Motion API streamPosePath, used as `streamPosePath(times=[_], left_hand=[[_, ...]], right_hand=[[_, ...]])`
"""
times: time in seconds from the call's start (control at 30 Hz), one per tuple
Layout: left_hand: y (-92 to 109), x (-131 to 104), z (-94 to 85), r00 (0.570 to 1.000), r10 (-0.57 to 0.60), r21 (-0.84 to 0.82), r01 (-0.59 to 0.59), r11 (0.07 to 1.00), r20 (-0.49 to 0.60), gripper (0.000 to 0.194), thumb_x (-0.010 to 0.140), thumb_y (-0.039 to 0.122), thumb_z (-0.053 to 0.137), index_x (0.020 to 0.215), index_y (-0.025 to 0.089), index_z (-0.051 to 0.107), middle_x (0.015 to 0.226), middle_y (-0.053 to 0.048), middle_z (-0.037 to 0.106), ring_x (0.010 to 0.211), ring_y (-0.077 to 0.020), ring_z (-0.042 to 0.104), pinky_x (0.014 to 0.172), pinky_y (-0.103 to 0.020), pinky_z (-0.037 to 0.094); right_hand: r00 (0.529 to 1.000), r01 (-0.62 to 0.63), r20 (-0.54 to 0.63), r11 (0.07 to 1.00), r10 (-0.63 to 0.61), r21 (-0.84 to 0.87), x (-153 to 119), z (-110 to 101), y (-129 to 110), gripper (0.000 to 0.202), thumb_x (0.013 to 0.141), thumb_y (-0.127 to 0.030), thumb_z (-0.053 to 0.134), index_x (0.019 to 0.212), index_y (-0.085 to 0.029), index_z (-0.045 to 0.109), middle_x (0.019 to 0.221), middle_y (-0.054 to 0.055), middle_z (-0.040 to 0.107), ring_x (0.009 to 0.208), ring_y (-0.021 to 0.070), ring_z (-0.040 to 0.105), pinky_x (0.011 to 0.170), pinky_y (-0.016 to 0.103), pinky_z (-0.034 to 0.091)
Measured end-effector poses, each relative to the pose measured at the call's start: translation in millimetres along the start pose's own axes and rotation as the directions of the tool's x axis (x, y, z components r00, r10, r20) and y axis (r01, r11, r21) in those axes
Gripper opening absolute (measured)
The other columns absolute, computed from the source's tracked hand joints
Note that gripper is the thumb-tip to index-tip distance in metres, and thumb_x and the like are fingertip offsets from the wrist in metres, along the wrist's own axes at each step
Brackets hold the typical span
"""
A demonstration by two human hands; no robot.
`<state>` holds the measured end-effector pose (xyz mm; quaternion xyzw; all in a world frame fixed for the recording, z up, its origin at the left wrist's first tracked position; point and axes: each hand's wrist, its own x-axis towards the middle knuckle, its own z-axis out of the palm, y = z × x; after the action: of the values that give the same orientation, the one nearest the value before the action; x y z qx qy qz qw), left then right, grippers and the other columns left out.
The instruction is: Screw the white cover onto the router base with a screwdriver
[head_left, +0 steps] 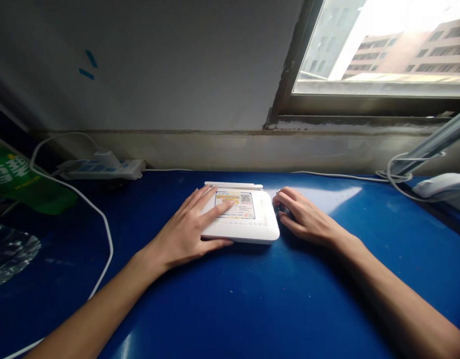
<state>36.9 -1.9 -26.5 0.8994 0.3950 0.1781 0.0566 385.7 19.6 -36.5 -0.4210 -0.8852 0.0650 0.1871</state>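
Observation:
A flat white router (265, 217) lies on the blue tabletop, with a printed label and QR code on its upper face. A slim white antenna (233, 185) runs along its far edge. My left hand (192, 222) grips the router's left end, thumb at the near edge, index finger across the label, the other fingers reaching toward the far edge. Beside the right end, my right hand (305, 217) is closed, fingers curled around a small dark, shiny thing (284, 209) mostly hidden by them. Whether that thing touches the router, I cannot tell.
A white power strip (130, 169) with a plug stands against the wall. Its white cable (107, 234) curves down the left side. A green bottle (24, 179) and clear crinkled plastic (13, 252) lie at left. A metal pole (432, 142) and looped cord (392, 172) stand at right.

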Motion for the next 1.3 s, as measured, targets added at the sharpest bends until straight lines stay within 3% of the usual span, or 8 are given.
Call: streamPosePath(times=[0.23,0.5,0.6,0.73,0.83,0.9,0.97,1.3], left_hand=[[2.2,7.4,10.6,0.998,-0.068,-0.002,0.068,0.998,-0.017,0.081,0.091,0.070,0.068,0.159,0.029,0.053,0.173,-0.019,0.033,0.163,-0.0412,0.023,0.128,-0.061,0.033],[-6.9,2.4,2.3,0.997,-0.068,-0.071,0.066,0.995,-0.028,0.080,0.093,0.069,0.068,0.161,0.031,0.048,0.174,-0.013,0.032,0.163,-0.0405,0.023,0.129,-0.060,0.033],[-6.1,-0.2,-3.8,0.994,-0.097,-0.084,0.092,0.992,-0.056,0.068,0.101,0.062,0.061,0.160,0.032,0.049,0.171,-0.010,0.039,0.161,-0.0379,0.028,0.129,-0.058,0.034],[-2.0,0.0,-11.8,0.951,-0.185,-0.096,0.166,0.981,-0.248,0.042,0.110,0.047,0.045,0.139,0.022,0.063,0.143,-0.012,0.063,0.136,-0.0303,0.056,0.116,-0.046,0.046],[-2.4,0.8,-16.7,0.888,-0.321,-0.129,0.295,0.947,-0.330,0.030,0.110,0.041,0.043,0.100,0.021,0.064,0.096,-0.006,0.069,0.091,-0.0227,0.067,0.082,-0.034,0.050],[-5.5,0.5,-18.1,0.859,-0.434,-0.149,0.408,0.901,-0.271,0.036,0.110,0.039,0.041,0.080,0.023,0.052,0.071,0.000,0.060,0.066,-0.0187,0.059,0.064,-0.031,0.039],[-9.9,-0.4,-17.5,0.845,-0.502,-0.154,0.480,0.864,-0.185,0.041,0.109,0.040,0.039,0.072,0.024,0.044,0.062,0.002,0.055,0.057,-0.0176,0.054,0.058,-0.031,0.031],[-22.1,-2.1,-14.0,0.881,-0.468,-0.129,0.473,0.871,0.072,0.039,0.110,0.040,0.035,0.078,0.025,0.050,0.078,-0.003,0.070,0.067,-0.0210,0.062,0.062,-0.032,0.031]], right_hand=[[0.999,-0.035,0.024,0.997,0.034,0.070,1.4,-3.6,-0.9,0.016,0.092,-0.019,0.054,0.107,-0.025,0.057,0.107,0.008,0.060,0.089,0.0249,0.060,0.078,0.039,0.052],[0.993,-0.043,-0.105,0.998,0.048,0.049,0.7,-7.2,-6.0,0.007,0.100,-0.026,0.052,0.103,-0.024,0.058,0.107,0.009,0.061,0.087,0.0242,0.061,0.079,0.040,0.053],[0.984,-0.042,-0.173,0.999,0.045,0.020,2.2,-9.5,-9.1,0.011,0.103,-0.029,0.051,0.097,-0.024,0.059,0.100,0.009,0.062,0.087,0.0256,0.062,0.077,0.040,0.052],[0.972,-0.050,-0.228,0.999,0.052,0.014,3.2,-10.1,-14.8,0.017,0.103,-0.031,0.053,0.089,-0.024,0.060,0.092,0.008,0.063,0.081,0.0256,0.062,0.072,0.039,0.051],[0.982,-0.044,-0.180,0.999,0.049,0.030,2.3,-5.7,-15.0,0.012,0.101,-0.031,0.056,0.099,-0.023,0.065,0.104,0.011,0.065,0.091,0.0280,0.064,0.079,0.043,0.054],[0.991,-0.029,-0.129,0.999,0.033,0.036,1.5,-1.7,-12.8,0.012,0.101,-0.031,0.057,0.105,-0.023,0.066,0.115,0.013,0.066,0.101,0.0302,0.064,0.085,0.046,0.055],[0.995,-0.013,-0.103,1.000,0.015,0.025,1.1,0.9,-10.2,0.011,0.101,-0.029,0.058,0.105,-0.023,0.067,0.118,0.014,0.066,0.106,0.0316,0.063,0.089,0.048,0.055],[0.976,0.020,-0.218,1.000,-0.023,-0.014,3.0,-0.5,-6.0,0.009,0.099,-0.020,0.060,0.103,-0.023,0.067,0.105,0.012,0.070,0.095,0.0303,0.061,0.081,0.046,0.054]])
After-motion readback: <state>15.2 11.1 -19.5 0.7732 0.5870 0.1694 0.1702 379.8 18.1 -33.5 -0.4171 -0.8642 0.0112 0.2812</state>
